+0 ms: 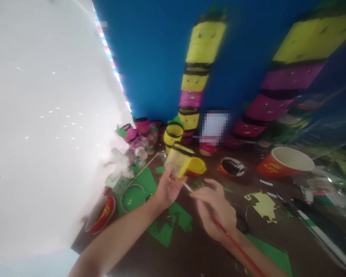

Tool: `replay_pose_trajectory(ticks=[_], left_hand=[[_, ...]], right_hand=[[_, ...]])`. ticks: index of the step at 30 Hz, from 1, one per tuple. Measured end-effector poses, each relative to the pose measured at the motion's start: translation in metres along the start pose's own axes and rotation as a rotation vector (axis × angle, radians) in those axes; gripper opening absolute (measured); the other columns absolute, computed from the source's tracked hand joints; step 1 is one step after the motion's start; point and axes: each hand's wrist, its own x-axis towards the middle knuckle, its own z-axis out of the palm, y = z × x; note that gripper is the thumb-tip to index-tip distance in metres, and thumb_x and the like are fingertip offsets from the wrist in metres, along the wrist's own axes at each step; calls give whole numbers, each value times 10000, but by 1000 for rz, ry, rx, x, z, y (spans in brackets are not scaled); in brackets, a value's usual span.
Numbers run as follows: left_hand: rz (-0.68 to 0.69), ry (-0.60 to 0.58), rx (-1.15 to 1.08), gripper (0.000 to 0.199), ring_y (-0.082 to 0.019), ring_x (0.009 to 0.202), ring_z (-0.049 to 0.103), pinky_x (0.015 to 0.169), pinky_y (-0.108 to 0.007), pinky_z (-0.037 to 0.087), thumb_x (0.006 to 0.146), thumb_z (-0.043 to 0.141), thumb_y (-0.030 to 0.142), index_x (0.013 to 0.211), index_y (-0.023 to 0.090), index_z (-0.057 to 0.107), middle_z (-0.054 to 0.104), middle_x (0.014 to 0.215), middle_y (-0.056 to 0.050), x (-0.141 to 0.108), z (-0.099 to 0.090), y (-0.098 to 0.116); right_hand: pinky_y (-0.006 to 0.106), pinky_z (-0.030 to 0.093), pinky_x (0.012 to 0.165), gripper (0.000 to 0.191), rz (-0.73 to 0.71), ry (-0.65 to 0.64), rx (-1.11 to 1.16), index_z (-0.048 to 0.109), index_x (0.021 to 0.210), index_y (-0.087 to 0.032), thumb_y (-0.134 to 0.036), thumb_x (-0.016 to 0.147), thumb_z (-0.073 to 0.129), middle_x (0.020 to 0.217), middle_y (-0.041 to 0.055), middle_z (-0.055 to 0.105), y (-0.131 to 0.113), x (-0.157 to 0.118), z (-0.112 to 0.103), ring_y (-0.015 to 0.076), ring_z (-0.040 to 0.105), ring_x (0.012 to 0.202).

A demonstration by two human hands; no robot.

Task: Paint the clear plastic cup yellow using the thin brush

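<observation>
My left hand (168,190) is closed around the lower part of a plastic cup (179,158), tilted, with a black rim and yellow paint on part of its wall. Between the fingers of my right hand (219,211) is a paintbrush (233,243) with a red handle. Its tip points at the cup's bottom edge; whether it touches cannot be made out. Just behind the hands sits a bowl of yellow paint (198,166). To its right is a bowl with black paint (231,167). A finished-looking yellow cup (173,134) with black bands stands behind the held one.
Green paper pieces (168,231) and a yellow paper scrap (262,206) lie on the dark table (190,254). A red-and-white paper bucket (286,163) stands right, a red bowl (100,215) left. Tall stacks of painted cups (194,82) rise at the blue wall (150,57).
</observation>
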Motion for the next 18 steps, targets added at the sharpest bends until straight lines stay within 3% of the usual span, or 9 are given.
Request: replay_pose_trajectory(ticks=[4, 9, 14, 18], left_hand=[[-11, -21, -20, 209, -147, 841, 650, 854, -303, 470, 797, 587, 319, 957, 199, 646, 703, 917, -23, -1, 2, 1], [-8, -1, -2, 223, -146, 859, 644, 861, -308, 462, 803, 577, 337, 980, 215, 635, 695, 963, -17, -3, 4, 1], [-11, 38, 7, 215, -149, 830, 645, 866, -313, 453, 796, 581, 333, 968, 214, 632, 696, 904, -23, -3, 4, 1], [-1, 41, -12, 190, -141, 864, 630, 853, -293, 453, 785, 593, 328, 936, 218, 630, 686, 926, -9, -1, 5, 1]], right_hand=[[442, 472, 838, 306, 37, 61, 0, 560, 977, -200, -5, 756, 476, 833, 39, 661, 0, -2, 0, 157, 639, 751], [461, 446, 847, 240, 9, -43, 30, 554, 898, -211, -30, 759, 480, 728, -4, 625, -1, -7, -2, 129, 606, 645], [448, 449, 836, 299, 49, 32, 4, 550, 982, -208, -19, 766, 467, 827, 33, 654, 1, -8, -3, 155, 626, 746], [446, 442, 842, 221, 78, -27, 74, 561, 886, -205, -39, 782, 458, 750, 6, 633, 2, -9, -3, 141, 599, 684]])
